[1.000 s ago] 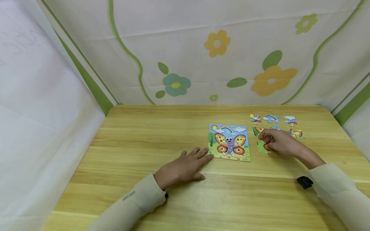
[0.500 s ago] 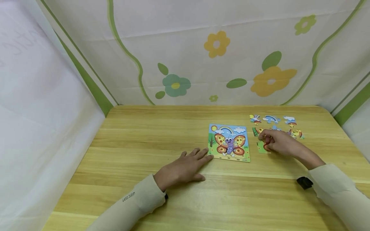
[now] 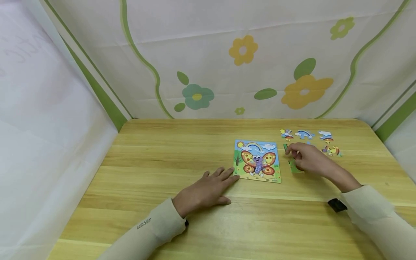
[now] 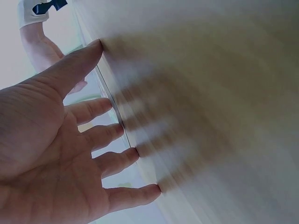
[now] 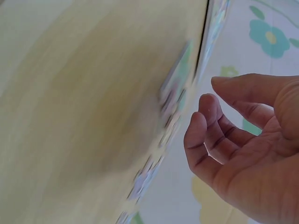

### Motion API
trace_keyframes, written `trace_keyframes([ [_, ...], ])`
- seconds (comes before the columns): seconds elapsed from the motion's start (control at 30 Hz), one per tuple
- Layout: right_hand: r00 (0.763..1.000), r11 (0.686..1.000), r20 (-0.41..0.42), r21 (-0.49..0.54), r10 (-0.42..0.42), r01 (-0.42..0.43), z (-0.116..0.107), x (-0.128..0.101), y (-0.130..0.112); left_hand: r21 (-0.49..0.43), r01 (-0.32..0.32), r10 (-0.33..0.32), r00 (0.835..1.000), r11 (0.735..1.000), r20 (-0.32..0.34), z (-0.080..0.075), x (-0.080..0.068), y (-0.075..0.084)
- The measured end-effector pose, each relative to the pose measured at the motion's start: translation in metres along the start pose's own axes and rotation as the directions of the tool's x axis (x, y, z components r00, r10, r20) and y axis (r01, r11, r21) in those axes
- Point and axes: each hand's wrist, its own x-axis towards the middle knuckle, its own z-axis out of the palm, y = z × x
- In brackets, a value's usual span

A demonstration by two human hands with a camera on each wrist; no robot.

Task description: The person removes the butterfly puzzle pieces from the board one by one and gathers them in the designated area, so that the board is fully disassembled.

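Observation:
A square butterfly puzzle board (image 3: 258, 160) lies right of the middle of the wooden table (image 3: 169, 151). My left hand (image 3: 211, 186) rests flat on the wood, fingers straight, its fingertips (image 3: 234, 176) at the board's lower left corner; the left wrist view shows the left hand (image 4: 70, 140) spread, tips on the surface. My right hand (image 3: 305, 157) hovers just right of the board over a green piece (image 3: 293, 167), near a second green piece (image 3: 286, 147). In the right wrist view the right hand (image 5: 233, 135) has loosely curled fingers with nothing in them.
Several loose puzzle pieces lie behind the right hand: a sun piece (image 3: 287, 133), a rainbow piece (image 3: 304, 134), a cloud piece (image 3: 326, 135) and a wing piece (image 3: 332, 150). White cloth with flowers (image 3: 240, 50) walls the table at the back and sides.
My right hand has lifted off the green-and-red piece and shifted slightly up and left; that piece stays on the table. The left hand has not moved.

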Motion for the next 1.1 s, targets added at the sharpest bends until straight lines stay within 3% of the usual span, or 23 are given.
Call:
trace_keyframes([
  [0.33,0.993,0.993,0.002,0.011,-0.116,0.116,0.012,0.01,-0.029,-0.014,-0.001,0.0,1.0,1.0,-0.011,0.001,0.0,0.0],
  [0.6,0.989,0.987,0.075,0.1,-0.131,0.124,0.023,0.019,-0.044,-0.02,-0.001,0.001,1.0,1.0,-0.01,0.0,0.0,0.0],
  [1.1,0.98,0.986,0.152,0.124,-0.13,0.112,0.042,0.029,-0.052,-0.021,-0.001,0.001,1.0,1.0,-0.008,0.001,0.002,-0.001],
])
